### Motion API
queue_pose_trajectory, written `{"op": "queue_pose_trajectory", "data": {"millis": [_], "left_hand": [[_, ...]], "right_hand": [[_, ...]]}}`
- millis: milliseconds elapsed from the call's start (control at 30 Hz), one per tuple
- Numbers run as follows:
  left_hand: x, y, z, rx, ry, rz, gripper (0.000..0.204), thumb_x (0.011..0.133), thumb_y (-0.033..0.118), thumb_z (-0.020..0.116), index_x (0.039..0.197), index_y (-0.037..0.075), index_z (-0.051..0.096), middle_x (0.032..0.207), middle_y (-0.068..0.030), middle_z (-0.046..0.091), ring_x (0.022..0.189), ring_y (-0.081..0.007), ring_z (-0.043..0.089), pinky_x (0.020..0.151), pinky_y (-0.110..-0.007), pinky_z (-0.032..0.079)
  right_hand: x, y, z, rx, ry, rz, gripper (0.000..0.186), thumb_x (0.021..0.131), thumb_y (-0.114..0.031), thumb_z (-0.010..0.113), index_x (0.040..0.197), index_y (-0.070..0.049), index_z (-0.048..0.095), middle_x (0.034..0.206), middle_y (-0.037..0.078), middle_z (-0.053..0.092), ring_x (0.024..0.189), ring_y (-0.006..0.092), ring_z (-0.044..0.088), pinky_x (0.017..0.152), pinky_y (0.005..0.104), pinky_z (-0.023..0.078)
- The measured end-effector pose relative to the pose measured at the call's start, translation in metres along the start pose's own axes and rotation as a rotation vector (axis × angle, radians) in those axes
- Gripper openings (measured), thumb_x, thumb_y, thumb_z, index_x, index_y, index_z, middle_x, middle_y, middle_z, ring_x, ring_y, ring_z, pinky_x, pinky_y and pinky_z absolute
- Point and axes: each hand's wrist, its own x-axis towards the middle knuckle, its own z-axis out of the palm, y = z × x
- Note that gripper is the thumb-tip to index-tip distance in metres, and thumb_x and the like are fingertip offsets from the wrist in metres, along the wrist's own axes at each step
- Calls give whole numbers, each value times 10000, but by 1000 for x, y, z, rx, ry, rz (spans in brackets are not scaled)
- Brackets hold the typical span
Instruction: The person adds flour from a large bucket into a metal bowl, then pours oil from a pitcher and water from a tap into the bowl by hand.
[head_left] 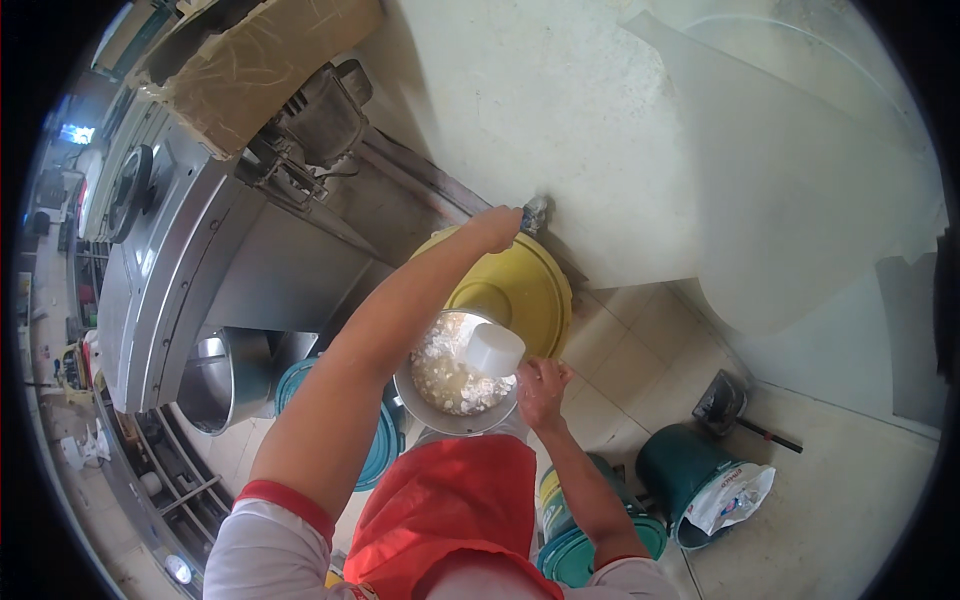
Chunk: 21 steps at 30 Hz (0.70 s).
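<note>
My left hand (497, 228) reaches to a small grey fitting on the wall that looks like a tap (536, 212); its fingers close around the near end. My right hand (543, 390) is closed at the side of a white plastic cup (495, 349), seemingly by its handle, and holds it over a metal bowl (408, 392). In the bowl lies a lumpy mix of white flour and cloudy liquid (450, 385). The bowl is close in front of my red apron (450, 500). Beyond it stands a round yellow tub or lid (540, 290), partly hidden by my left arm.
A large steel machine (160, 280) stands at the left, with cardboard (250, 70) on top. Below it is a steel pot (225, 380). Teal-lidded buckets (378, 450) flank me. A green bin (685, 470) with a white bag and a dustpan (722, 400) are at the right.
</note>
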Motion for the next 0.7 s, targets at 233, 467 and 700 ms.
{"op": "queue_pose_trajectory", "data": {"millis": [233,467,700], "left_hand": [[0,8,3,18,51,-32,316,771,128,633,1023,-24,518,970,-229,622,963,-382,593,835,-437,477],[13,63,-7,100,78,-221,254,821,175,558,963,-17,642,1001,-201,636,961,-341,623,815,-395,516],[38,32,18,-1044,51,-666,196,837,137,568,937,-29,597,831,-196,630,656,-318,651,621,-378,565]], "right_hand": [[22,34,24,49,93,257,76,838,-146,586,877,-83,601,817,97,568,769,258,537,734,376,335],[81,114,105,175,-24,837,304,909,-302,500,929,-19,607,857,211,628,817,410,594,709,467,441],[128,105,133,380,-233,1011,324,866,-350,551,982,-69,661,978,195,647,946,378,604,808,455,459]]}}
